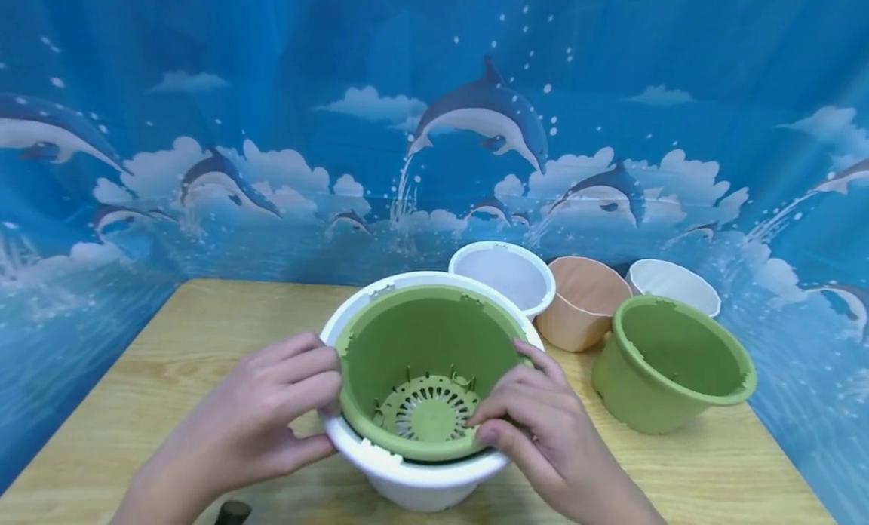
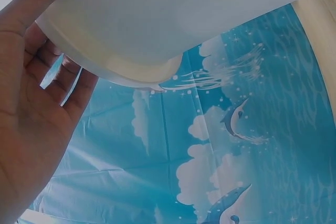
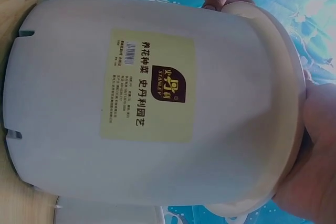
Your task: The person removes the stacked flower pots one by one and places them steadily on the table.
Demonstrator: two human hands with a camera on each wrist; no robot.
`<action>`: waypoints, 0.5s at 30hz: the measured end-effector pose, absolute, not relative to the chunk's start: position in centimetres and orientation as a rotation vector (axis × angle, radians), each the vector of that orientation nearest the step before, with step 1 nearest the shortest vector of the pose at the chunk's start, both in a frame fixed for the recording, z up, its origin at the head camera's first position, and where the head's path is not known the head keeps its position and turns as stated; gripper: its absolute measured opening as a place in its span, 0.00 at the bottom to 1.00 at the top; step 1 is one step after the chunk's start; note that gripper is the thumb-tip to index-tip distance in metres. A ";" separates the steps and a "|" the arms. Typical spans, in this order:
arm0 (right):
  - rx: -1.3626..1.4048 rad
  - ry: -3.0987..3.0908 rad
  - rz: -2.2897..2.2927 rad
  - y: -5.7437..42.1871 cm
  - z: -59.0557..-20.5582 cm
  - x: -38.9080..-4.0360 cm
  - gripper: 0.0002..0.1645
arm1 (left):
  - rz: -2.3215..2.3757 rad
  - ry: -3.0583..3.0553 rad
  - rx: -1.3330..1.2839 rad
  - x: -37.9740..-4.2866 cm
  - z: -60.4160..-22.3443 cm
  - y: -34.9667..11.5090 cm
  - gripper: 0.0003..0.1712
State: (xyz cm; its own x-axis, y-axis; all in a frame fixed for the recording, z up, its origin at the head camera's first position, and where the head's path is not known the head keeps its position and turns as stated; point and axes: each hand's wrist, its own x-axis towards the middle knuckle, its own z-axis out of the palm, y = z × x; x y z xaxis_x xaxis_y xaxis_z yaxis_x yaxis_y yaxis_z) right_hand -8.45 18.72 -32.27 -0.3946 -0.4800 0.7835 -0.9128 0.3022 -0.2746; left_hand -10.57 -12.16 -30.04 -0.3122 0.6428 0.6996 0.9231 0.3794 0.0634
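In the head view, a green flowerpot (image 1: 434, 321) with a slotted round base sits nested inside a white flowerpot (image 1: 424, 495), its rim slightly tilted within the white one. My left hand (image 1: 271, 404) grips the white pot's rim at the left, fingertips reaching the green rim. On the right, my right hand (image 1: 543, 427) pinches the green rim between thumb and fingers. Seen from the right wrist, the white pot's side (image 3: 226, 87) carries a yellowish label (image 3: 123, 87) with a dark logo. From the left wrist, fingers (image 2: 79, 87) show under the white rim.
Behind to the right stand another white pot (image 1: 502, 276), a peach pot (image 1: 573, 325), a second white pot (image 1: 679, 287) and a green pot (image 1: 652, 393). A dark cylindrical end (image 1: 233, 512) shows at the wooden table's (image 1: 231, 321) near edge. A dolphin-print curtain (image 1: 305, 118) hangs behind.
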 end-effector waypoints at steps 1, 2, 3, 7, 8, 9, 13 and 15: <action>1.231 -1.998 0.980 18.7 -32.3 -8.5 0.12 | -0.625 -2.056 -1.344 -10.6 -30.0 -12.2 0.22; 1.228 -1.999 0.986 18.7 -32.3 -8.5 0.12 | -0.629 -2.053 -1.345 -10.6 -30.0 -12.2 0.22; 1.225 -1.997 0.990 18.7 -32.3 -8.5 0.12 | -0.630 -2.049 -1.347 -10.6 -30.0 -12.2 0.22; 1.221 -1.977 1.007 18.6 -32.3 -8.6 0.14 | -0.638 -2.037 -1.353 -10.5 -30.0 -12.4 0.19; 1.221 -1.968 1.008 18.6 -32.4 -8.6 0.14 | -0.638 -2.034 -1.355 -10.5 -30.0 -12.5 0.18; 1.220 -1.961 1.011 18.5 -32.4 -8.6 0.14 | -0.635 -2.030 -1.358 -10.5 -29.9 -12.5 0.17; 1.218 -1.939 1.020 18.5 -32.3 -8.5 0.15 | -0.617 -2.013 -1.372 -10.5 -29.8 -12.5 0.16; 1.215 -1.934 1.024 18.6 -32.3 -8.6 0.16 | -0.611 -2.012 -1.375 -10.5 -29.7 -12.5 0.16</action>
